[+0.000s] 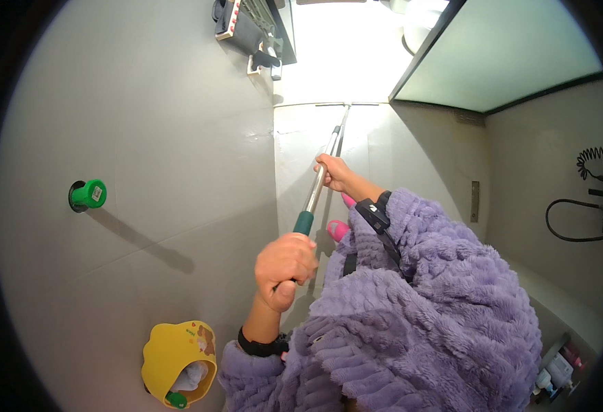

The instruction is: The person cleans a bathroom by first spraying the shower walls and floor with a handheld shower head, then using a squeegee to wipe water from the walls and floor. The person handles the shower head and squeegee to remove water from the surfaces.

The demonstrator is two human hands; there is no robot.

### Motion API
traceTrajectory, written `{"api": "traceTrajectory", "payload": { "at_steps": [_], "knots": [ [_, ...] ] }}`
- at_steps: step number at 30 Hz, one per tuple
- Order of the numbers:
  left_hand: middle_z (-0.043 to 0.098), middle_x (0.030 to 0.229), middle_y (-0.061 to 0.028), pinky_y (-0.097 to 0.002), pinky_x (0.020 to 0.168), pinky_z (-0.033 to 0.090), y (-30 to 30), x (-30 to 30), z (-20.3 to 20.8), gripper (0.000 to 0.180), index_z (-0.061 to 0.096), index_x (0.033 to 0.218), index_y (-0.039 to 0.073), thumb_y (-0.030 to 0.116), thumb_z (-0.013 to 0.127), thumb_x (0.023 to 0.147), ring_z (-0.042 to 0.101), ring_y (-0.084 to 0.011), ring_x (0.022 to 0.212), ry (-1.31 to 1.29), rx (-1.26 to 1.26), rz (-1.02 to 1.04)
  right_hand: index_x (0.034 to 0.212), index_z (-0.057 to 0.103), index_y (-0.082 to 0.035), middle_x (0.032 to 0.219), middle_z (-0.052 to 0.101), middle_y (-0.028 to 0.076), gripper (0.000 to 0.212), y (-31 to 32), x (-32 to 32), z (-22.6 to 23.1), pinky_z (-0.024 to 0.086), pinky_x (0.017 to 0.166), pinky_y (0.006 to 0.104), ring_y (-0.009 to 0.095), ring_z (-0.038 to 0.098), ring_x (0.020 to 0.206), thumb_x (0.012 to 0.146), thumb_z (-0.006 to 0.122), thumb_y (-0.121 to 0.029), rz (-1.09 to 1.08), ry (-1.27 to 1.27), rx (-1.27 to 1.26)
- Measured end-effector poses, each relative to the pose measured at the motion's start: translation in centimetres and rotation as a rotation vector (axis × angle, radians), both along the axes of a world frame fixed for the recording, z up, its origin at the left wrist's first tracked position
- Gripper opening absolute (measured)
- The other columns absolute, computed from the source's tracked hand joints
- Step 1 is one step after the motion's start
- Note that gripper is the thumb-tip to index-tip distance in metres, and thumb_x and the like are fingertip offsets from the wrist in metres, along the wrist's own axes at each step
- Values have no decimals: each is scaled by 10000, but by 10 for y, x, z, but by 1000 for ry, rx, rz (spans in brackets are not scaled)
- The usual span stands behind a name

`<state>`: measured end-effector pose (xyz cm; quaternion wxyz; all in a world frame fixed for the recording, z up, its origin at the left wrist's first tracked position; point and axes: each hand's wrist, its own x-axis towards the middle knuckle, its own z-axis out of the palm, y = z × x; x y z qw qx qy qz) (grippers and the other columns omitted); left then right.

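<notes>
Both of my hands hold one long-handled floor squeegee [313, 196] with a silver pole and a dark green grip. My left hand [286, 266] is closed around the grip at the near end. Farther up, my right hand [331, 172] wraps round the metal pole. The pole slants away from me, and its thin, wide head [347, 104] lies on the light floor along the line where a much brighter floor begins. Fluffy purple sleeves cover my arms, with a black strap at each wrist. Pink shoes [338, 230] show partly beside the pole.
A grey wall on the left carries a green-capped fitting [94, 193] and a yellow holder [178, 343] with things inside. Dark racks [246, 31] hang at the far left. To the right are a frosted glass panel [507, 55], a floor drain [475, 201], a shower hose [569, 220] and several bottles [559, 369].
</notes>
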<state>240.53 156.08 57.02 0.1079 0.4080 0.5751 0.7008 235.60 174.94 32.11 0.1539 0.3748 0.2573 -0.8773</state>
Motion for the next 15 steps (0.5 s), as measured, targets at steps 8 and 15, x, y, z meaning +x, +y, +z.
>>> {"api": "traceTrajectory", "payload": {
  "at_steps": [8, 15],
  "knots": [
    [377, 442, -17, -339, 553, 386, -31, 18, 56, 434, 357, 498, 117, 263, 328, 905, 370, -164, 412, -139, -6, 59, 725, 495, -27, 593, 480, 28, 220, -43, 41, 36, 264, 296, 169, 49, 313, 367, 857, 534, -199, 92, -70, -62],
    [413, 444, -3, -334, 567, 401, -25, 61, 82, 452, 382, 500, 125, 334, 350, 900, 403, -156, 411, -102, 73, -14, 695, 444, -49, 619, 483, 46, 202, -23, 93, 82, 304, 339, 170, 45, 330, 414, 817, 552, -168, 99, -82, -102]
  ]
}}
